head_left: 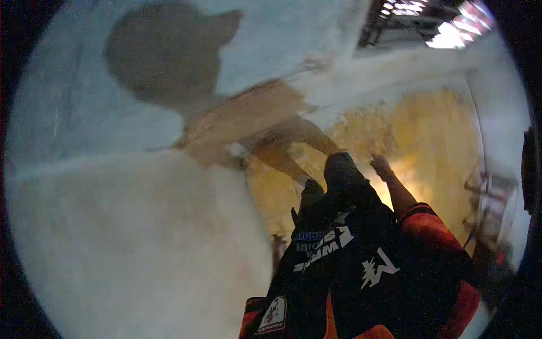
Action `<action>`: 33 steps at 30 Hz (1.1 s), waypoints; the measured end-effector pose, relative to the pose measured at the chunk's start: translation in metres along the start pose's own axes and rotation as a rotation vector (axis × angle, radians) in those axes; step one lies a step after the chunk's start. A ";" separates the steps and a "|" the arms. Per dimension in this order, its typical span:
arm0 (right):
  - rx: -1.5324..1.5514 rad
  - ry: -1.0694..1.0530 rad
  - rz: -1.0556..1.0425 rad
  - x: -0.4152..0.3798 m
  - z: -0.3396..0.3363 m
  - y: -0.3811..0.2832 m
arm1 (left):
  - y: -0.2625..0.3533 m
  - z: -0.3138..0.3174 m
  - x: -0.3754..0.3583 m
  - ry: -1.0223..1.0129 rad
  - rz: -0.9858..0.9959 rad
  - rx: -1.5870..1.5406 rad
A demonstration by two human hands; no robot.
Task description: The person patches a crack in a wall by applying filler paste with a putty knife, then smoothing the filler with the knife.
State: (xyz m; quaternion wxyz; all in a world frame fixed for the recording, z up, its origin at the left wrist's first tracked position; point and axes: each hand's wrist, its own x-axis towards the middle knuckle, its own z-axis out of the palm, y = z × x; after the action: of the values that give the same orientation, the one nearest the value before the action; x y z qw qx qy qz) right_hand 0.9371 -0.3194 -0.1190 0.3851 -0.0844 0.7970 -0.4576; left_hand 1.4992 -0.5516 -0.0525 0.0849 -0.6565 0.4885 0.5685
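My right hand [382, 166] hangs out from my body over the yellowish floor [440, 130], beside my dark trouser leg [343, 169]. Its fingers are small, dim and blurred, and no object shows against them. My left hand is out of sight; only the edge of the left sleeve [252, 313] appears at the bottom. Nearer my feet than anything else lies a long brown, fibrous-looking bundle [248, 113], stretched along the foot of the pale wall. My shadow [164, 53] falls across the wall and the floor.
A pale, flat surface [141, 243] takes up the lower left. On the right stands a blurred frame-like object [491, 195] with dark items below it. Bright light comes through an opening [457, 28] at the upper right.
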 end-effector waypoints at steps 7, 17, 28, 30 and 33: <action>-0.304 0.451 0.772 -0.183 -0.032 0.226 | 0.122 -0.184 0.152 0.106 -0.126 -0.242; -0.550 0.192 -0.152 -0.152 0.116 0.203 | 0.335 0.034 0.216 -0.503 0.623 0.757; 0.917 0.683 0.650 -0.252 0.149 0.150 | 0.498 0.246 0.306 -0.595 0.803 1.099; 1.330 0.775 0.742 -0.272 0.150 0.133 | 0.515 0.264 0.328 -0.635 0.858 1.225; 0.972 0.880 0.946 -0.251 0.158 0.108 | 0.553 0.307 0.298 -0.729 0.716 1.267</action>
State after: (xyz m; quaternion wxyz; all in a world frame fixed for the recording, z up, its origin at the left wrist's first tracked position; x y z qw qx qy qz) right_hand 1.2424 -0.2408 -0.1154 0.1826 0.6263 0.5389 -0.5329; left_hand 0.8501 -0.7900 -0.1581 0.4071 -0.0616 0.8394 0.3548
